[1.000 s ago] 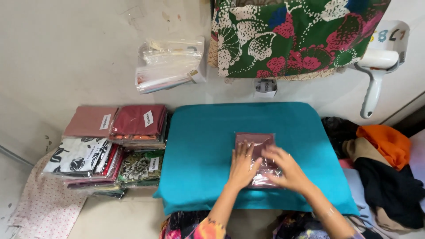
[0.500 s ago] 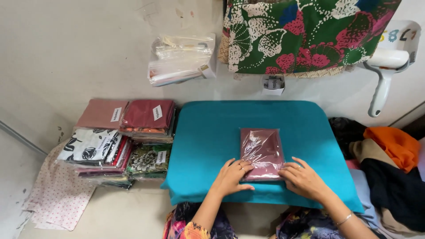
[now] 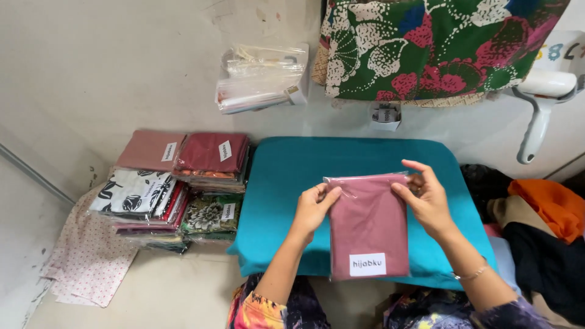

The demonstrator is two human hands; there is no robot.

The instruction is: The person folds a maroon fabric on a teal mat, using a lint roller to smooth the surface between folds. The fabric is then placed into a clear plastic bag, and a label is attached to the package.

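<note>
We've got the bagged pink cloth lifted just over the teal cushion, left hand and right hand each pinching a top corner. Probably best to keep both grips even so the bag hangs flat and nothing bunches up inside.

**Both hands raised, pinching from either side**

Left hand comes up from lower centre, forearm bare and angled up-right, fingers curled, thumb and fingertips pinched together at its right edge. Right hand sits opposite, level with the left, near it but apart. Its fingers are bent, index extended over the top, thumb pressing inward. Right wrist bent, thin bracelet on the forearm. Patterned sleeves at both elbows.
</note>
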